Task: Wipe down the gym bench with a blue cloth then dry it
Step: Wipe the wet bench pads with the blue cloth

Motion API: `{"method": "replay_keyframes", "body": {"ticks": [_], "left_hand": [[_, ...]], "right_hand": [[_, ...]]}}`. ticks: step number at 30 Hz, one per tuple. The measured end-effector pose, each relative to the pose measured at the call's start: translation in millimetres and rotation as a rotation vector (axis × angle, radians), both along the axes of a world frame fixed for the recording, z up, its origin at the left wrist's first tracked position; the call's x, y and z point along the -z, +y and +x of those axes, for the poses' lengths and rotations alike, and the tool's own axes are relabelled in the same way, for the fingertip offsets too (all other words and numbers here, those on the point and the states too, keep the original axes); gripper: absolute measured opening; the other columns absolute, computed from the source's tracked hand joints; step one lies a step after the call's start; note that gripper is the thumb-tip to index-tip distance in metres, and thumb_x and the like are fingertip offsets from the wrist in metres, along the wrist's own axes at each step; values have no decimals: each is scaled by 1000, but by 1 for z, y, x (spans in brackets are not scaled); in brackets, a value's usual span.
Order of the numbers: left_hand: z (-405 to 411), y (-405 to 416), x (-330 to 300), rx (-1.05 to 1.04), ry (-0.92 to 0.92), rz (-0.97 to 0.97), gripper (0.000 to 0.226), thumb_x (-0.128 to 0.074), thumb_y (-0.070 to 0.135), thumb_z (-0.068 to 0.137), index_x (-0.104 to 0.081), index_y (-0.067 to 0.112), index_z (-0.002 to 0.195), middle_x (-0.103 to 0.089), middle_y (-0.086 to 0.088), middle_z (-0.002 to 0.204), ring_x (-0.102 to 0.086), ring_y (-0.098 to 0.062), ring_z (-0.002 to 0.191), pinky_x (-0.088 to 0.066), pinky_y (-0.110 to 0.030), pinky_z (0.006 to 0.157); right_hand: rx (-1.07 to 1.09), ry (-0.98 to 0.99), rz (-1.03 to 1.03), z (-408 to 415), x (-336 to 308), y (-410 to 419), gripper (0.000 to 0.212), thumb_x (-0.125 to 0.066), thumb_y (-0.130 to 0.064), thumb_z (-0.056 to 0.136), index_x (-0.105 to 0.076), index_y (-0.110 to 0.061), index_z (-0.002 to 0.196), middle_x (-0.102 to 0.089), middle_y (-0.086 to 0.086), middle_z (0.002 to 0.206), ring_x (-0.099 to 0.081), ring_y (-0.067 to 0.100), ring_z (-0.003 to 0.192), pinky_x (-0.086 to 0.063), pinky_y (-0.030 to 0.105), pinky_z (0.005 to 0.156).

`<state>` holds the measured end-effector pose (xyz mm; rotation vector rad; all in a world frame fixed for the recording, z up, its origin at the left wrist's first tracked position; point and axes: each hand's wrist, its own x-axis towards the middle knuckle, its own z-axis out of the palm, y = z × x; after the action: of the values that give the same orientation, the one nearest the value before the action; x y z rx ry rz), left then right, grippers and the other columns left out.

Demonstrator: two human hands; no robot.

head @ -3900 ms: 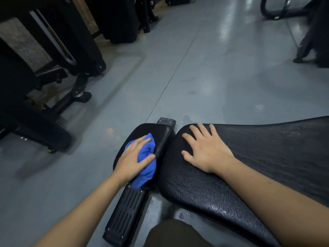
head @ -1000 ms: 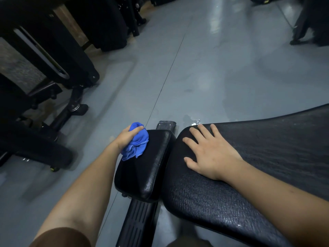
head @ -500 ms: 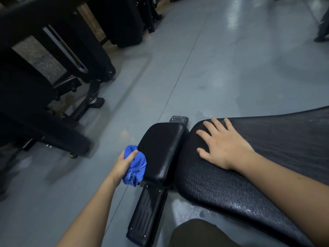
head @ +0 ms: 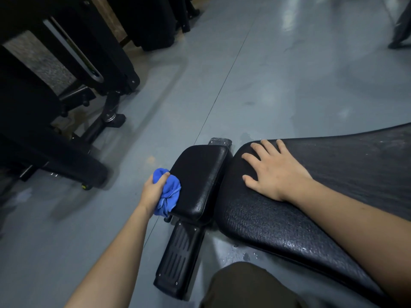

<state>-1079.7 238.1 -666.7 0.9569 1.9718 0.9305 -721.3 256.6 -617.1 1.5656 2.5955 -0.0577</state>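
Black pebble-grained vinyl bench [head: 289, 230], rounded edges, glistening wet near its front rim. Crumpled blue terry cloth [head: 170, 193] is pressing against the left side of the bench's small seat pad [head: 200, 174]; left hand [head: 153, 192] is gripping it, bunched. Right hand [head: 273, 172] is lying flat, fingers spread, on the bench. Since half a second ago, cloth position is holding nearly unchanged.
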Motion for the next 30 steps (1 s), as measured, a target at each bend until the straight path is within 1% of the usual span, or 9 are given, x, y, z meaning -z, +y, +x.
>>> {"method": "replay_keyframes", "body": {"ticks": [3, 6, 8, 11, 14, 17, 22, 26, 30], "left_hand": [[10, -23, 1, -34, 17, 76, 24, -63, 43, 90, -69, 28, 108, -74, -1, 106, -70, -21, 103, -54, -37, 94], [25, -48, 5, -138, 21, 143, 34, -58, 51, 85, -63, 31, 112, -69, 4, 110, -66, -19, 107, -50, -35, 94], [43, -65, 11, -234, 31, 186, 42, -56, 54, 85, -58, 29, 119, -62, 4, 121, -62, -19, 108, -45, -32, 91], [77, -81, 16, -373, 63, 231, 37, -56, 36, 99, -51, 17, 130, -41, 0, 133, -51, -14, 103, -34, -23, 89], [112, -92, 20, -407, 74, 323, 44, -59, 36, 96, -50, 16, 134, -39, -3, 141, -46, -13, 120, -30, -17, 94], [147, -104, 24, -313, 229, 428, 56, -55, 50, 84, -53, 23, 132, -41, 6, 140, -37, -10, 131, -28, -24, 106], [144, -104, 33, -112, 423, 514, 44, -59, 43, 86, -61, 23, 125, -51, 4, 130, -41, -15, 132, -32, -30, 111], [122, -90, 19, 112, 631, 458, 35, -57, 46, 84, -66, 30, 114, -57, 7, 123, -45, -11, 125, -40, -37, 106], [115, -66, -1, 271, 691, 356, 23, -60, 46, 83, -65, 39, 104, -51, 17, 117, -43, -3, 116, -41, -29, 95]], "right_hand": [[2, -10, -2, 0, -1, -1, 88, 4, -66, 81, -25, -28, 155, -21, 9, 163, -12, 32, 152, -9, 57, 122], [4, -7, -5, 0, -1, -1, 89, 5, -67, 80, -24, -29, 155, -20, 8, 163, -11, 32, 152, -9, 56, 122], [8, -8, -4, 0, -1, -1, 88, 4, -67, 81, -23, -29, 155, -20, 8, 164, -10, 31, 152, -9, 56, 122], [5, -7, 0, -1, -1, -1, 89, 5, -67, 80, -24, -29, 155, -21, 8, 163, -12, 31, 152, -9, 56, 122], [5, 2, 13, -1, -1, -2, 86, 2, -68, 83, -26, -29, 154, -23, 8, 162, -14, 31, 151, -10, 56, 122], [0, 1, 19, 0, 0, -1, 72, -14, -66, 94, -26, -28, 155, -23, 8, 162, -14, 31, 151, -10, 57, 122], [-1, 8, 19, 0, 1, -1, 70, -16, -65, 96, -26, -28, 154, -23, 9, 161, -14, 32, 151, -10, 57, 122], [-2, 14, 23, -1, 1, -2, 70, -18, -64, 96, -27, -27, 154, -24, 9, 161, -15, 32, 150, -10, 57, 121], [-3, 20, 23, -1, -1, -2, 70, -18, -64, 96, -27, -27, 155, -23, 9, 161, -15, 32, 150, -10, 57, 121]]}}
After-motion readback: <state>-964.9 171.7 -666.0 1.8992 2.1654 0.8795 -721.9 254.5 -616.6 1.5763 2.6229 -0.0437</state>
